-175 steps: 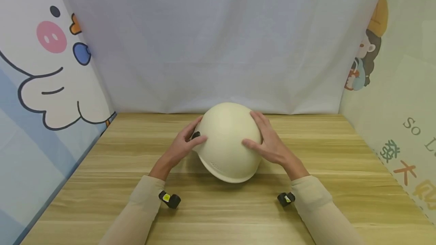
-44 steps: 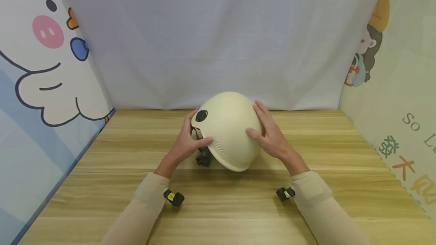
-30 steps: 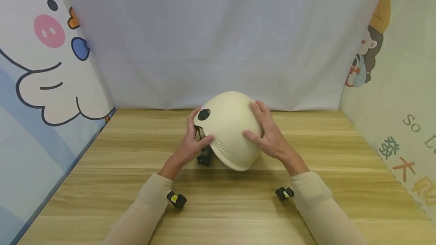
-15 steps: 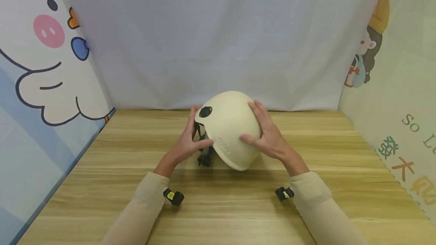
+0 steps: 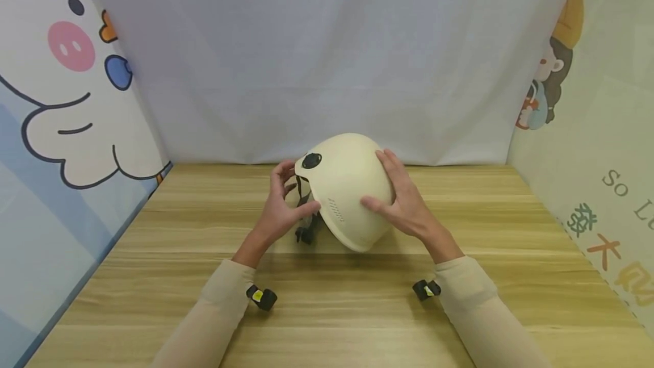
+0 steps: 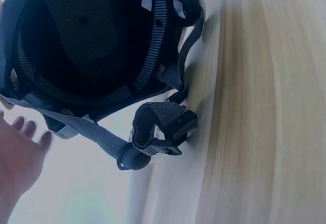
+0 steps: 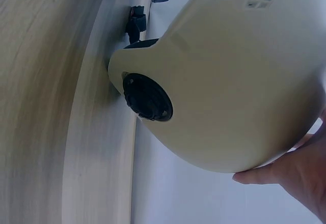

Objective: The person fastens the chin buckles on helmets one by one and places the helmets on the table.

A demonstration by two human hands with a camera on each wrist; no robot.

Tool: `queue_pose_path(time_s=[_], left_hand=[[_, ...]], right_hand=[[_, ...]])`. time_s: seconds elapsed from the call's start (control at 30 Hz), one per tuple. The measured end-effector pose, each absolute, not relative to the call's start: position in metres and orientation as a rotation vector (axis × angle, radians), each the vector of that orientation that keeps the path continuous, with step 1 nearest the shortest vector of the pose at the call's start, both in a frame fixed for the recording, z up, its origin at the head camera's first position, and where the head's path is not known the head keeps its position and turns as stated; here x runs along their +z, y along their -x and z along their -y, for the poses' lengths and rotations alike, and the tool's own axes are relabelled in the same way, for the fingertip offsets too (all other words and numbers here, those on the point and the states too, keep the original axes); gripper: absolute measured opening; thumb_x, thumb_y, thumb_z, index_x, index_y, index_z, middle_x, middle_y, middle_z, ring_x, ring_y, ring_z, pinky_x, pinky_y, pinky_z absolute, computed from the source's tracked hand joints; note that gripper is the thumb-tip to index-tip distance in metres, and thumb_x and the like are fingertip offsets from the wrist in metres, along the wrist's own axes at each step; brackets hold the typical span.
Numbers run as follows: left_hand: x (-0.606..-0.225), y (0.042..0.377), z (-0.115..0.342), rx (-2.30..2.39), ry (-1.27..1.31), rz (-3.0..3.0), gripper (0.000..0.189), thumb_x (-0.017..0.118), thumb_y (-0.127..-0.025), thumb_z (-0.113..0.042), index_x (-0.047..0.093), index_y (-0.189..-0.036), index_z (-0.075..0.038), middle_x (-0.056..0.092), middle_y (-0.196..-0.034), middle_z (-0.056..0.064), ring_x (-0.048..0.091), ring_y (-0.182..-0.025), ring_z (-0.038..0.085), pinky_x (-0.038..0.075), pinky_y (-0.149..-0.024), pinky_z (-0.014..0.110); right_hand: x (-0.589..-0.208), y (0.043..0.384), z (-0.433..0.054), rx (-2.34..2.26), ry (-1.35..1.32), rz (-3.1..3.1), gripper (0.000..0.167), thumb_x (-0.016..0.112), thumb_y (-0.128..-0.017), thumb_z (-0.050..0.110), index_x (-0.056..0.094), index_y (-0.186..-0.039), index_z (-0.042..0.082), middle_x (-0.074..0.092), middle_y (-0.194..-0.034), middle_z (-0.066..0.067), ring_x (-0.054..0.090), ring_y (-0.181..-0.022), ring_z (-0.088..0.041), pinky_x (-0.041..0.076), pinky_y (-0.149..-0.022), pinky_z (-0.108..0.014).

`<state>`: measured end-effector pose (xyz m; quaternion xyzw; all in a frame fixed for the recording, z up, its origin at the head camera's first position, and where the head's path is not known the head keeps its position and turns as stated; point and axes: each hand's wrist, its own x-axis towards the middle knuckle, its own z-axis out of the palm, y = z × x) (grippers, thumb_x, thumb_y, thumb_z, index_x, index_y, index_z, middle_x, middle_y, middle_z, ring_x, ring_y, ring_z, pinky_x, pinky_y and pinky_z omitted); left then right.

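A cream helmet (image 5: 352, 186) lies tilted on its side at the middle of the table, its open side toward the left. Black padding (image 6: 86, 25) lines its inside. A dark chin strap (image 6: 97, 135) with a buckle hangs out of the opening, low at the table. On the shell sits a round black knob (image 7: 147, 96). My left hand (image 5: 278, 209) holds the helmet's left rim, thumb on the near edge and forefinger at the far edge; its other fingers (image 6: 30, 131) stand off the rim. My right hand (image 5: 406, 209) grips the dome from the right, thumb and fingers spread over it.
The helmet rests on a wood-grain table (image 5: 337, 311). A pale curtain (image 5: 332, 61) hangs along its back edge. Panels with cartoon prints stand at the left (image 5: 71, 129) and right (image 5: 603, 146). Small black cameras (image 5: 262, 297) sit at both wrists.
The helmet has turned and tilted, bringing the knob, vents and chin strap into view. Lately its left side has risen slightly, and most left fingers have moved away from the rim.
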<state>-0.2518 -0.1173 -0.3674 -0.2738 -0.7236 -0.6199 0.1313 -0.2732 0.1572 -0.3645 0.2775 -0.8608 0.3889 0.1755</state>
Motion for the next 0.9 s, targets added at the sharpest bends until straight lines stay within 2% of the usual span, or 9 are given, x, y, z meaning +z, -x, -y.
queue_pose_path(time_s=[0.1,0.23,0.37,0.57,0.77,0.83,0.9], left_hand=[[-0.367,0.25,0.117,-1.704,0.769,2.08,0.083,0.077,-0.074,-0.022,0.023,-0.131,0.006,0.03,-0.131,0.02,0.03,-0.115,0.032,0.027,-0.09,0.048],[-0.367,0.25,0.117,-1.655,0.778,2.082,0.08,0.077,-0.075,-0.021,0.025,-0.13,0.005,0.029,-0.129,0.02,0.031,-0.105,0.038,0.029,-0.081,0.047],[-0.368,0.251,0.118,-1.656,0.83,2.093,0.083,0.074,-0.079,-0.026,0.023,-0.138,0.003,0.027,-0.135,0.019,0.032,-0.11,0.041,0.029,-0.084,0.049],[-0.366,0.251,0.117,-1.606,0.843,2.15,0.089,0.072,-0.081,-0.038,0.022,-0.146,-0.003,0.026,-0.143,0.015,0.03,-0.124,0.033,0.026,-0.095,0.052],[-0.383,0.266,0.119,-1.568,0.797,2.237,0.095,0.073,-0.077,-0.044,0.014,-0.15,-0.029,0.015,-0.15,-0.005,0.025,-0.129,0.017,0.024,-0.099,0.053],[-0.391,0.272,0.12,-1.549,0.793,2.244,0.096,0.072,-0.075,-0.05,0.012,-0.149,-0.036,0.013,-0.151,-0.008,0.023,-0.13,0.011,0.025,-0.099,0.052],[-0.391,0.272,0.12,-1.552,0.798,2.252,0.096,0.072,-0.076,-0.049,0.01,-0.149,-0.036,0.011,-0.152,-0.005,0.022,-0.131,0.011,0.024,-0.1,0.052]], right_hand=[[-0.365,0.273,-0.157,1.102,-0.77,2.441,0.087,0.065,-0.079,0.051,0.019,-0.149,0.031,0.012,-0.153,-0.005,0.02,-0.134,-0.032,0.032,-0.091,-0.062],[-0.365,0.273,-0.156,1.109,-0.753,2.447,0.087,0.065,-0.078,0.052,0.019,-0.149,0.031,0.011,-0.153,-0.004,0.019,-0.135,-0.032,0.032,-0.091,-0.062],[-0.364,0.271,-0.156,1.105,-0.75,2.449,0.087,0.063,-0.079,0.053,0.018,-0.149,0.029,0.01,-0.153,-0.005,0.02,-0.134,-0.034,0.031,-0.09,-0.064],[-0.364,0.271,-0.156,1.121,-0.734,2.431,0.087,0.062,-0.08,0.053,0.018,-0.15,0.028,0.011,-0.153,-0.008,0.023,-0.132,-0.038,0.032,-0.088,-0.065],[-0.367,0.273,-0.156,1.139,-0.713,2.41,0.086,0.064,-0.079,0.051,0.018,-0.149,0.03,0.012,-0.153,-0.003,0.024,-0.132,-0.036,0.033,-0.089,-0.062],[-0.368,0.274,-0.155,1.15,-0.71,2.397,0.086,0.064,-0.079,0.051,0.019,-0.15,0.029,0.012,-0.153,-0.003,0.023,-0.133,-0.034,0.032,-0.091,-0.062],[-0.369,0.274,-0.154,1.162,-0.721,2.375,0.086,0.064,-0.08,0.05,0.019,-0.15,0.026,0.011,-0.153,-0.004,0.021,-0.134,-0.033,0.031,-0.091,-0.062]])
